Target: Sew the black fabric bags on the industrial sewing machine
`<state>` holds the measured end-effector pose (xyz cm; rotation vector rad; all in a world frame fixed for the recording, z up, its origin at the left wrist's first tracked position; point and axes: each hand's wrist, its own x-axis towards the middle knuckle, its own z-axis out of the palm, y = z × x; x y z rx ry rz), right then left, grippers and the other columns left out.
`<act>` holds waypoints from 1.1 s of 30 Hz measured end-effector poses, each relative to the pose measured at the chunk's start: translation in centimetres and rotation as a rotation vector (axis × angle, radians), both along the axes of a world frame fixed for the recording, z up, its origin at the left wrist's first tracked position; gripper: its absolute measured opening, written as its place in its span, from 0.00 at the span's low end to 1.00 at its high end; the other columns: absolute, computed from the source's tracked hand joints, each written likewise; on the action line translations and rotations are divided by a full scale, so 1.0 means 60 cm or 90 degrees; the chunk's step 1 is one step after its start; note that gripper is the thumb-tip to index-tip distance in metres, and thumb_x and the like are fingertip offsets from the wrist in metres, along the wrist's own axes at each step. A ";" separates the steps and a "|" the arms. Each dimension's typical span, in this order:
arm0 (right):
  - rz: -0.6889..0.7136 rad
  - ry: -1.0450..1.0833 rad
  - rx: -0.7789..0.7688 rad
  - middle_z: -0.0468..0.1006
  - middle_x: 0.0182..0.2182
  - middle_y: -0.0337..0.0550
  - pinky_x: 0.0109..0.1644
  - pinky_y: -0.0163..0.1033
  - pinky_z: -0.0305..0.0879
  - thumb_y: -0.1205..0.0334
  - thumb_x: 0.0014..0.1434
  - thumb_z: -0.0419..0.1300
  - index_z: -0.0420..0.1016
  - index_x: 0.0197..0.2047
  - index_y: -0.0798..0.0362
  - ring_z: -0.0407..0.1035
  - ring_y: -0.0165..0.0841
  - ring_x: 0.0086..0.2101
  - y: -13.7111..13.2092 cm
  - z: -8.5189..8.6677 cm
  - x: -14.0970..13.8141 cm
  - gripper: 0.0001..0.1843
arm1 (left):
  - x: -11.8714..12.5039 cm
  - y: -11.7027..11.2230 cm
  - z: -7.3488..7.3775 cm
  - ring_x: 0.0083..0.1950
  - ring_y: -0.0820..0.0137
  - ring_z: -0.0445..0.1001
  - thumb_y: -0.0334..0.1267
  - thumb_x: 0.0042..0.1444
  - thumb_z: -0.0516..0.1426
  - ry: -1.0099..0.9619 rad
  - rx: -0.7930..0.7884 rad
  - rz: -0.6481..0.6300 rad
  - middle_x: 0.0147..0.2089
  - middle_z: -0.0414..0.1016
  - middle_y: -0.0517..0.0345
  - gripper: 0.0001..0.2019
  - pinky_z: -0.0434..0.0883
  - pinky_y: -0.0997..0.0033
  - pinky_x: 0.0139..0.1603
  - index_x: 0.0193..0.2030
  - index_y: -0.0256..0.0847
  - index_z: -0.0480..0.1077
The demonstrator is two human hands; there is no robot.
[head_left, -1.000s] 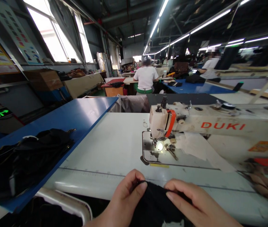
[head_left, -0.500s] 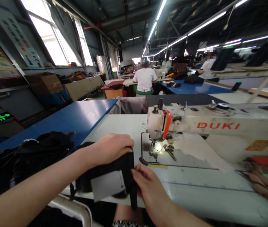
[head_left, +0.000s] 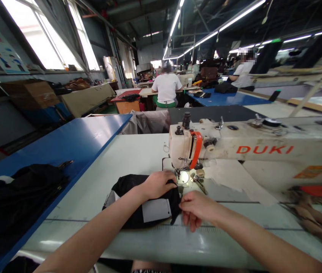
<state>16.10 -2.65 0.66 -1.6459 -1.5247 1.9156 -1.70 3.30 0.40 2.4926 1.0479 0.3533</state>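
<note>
A black fabric piece with a white label lies on the pale sewing table, just in front of the needle of a white DUKI sewing machine. My left hand rests on top of the fabric, fingers curled over its far edge near the lit needle plate. My right hand pinches the fabric's right corner, fingers closed on it.
A heap of black fabric pieces sits on the blue side table at left. White paper pattern lies under the machine arm. Brown strips lie at right. Two people in white shirts work at far tables.
Both hands have carried the black fabric from the table's near edge forward and right, up to the needle plate. The camera has tilted slightly downward.
</note>
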 end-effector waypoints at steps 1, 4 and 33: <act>0.037 -0.036 0.012 0.72 0.13 0.37 0.15 0.28 0.53 0.63 0.53 0.55 0.63 0.20 0.54 0.64 0.26 0.12 0.005 0.000 -0.001 0.12 | 0.000 0.001 0.001 0.43 0.68 0.71 0.38 0.59 0.54 0.000 -0.001 -0.001 0.40 0.72 0.59 0.05 0.65 0.73 0.45 0.39 0.42 0.70; 0.111 -0.147 0.103 0.68 0.11 0.34 0.16 0.30 0.53 0.68 0.52 0.52 0.62 0.17 0.52 0.63 0.27 0.11 0.010 0.002 -0.005 0.12 | 0.002 0.005 0.001 0.42 0.68 0.71 0.37 0.59 0.54 -0.001 -0.017 -0.003 0.40 0.71 0.58 0.05 0.66 0.72 0.45 0.39 0.41 0.70; 0.349 -0.282 0.929 0.75 0.49 0.48 0.61 0.48 0.55 0.73 0.58 0.53 0.74 0.44 0.55 0.66 0.37 0.51 0.035 -0.052 0.054 0.13 | 0.024 0.084 -0.027 0.45 0.62 0.74 0.33 0.45 0.62 -0.189 -0.158 0.160 0.42 0.78 0.55 0.16 0.70 0.65 0.50 0.43 0.37 0.73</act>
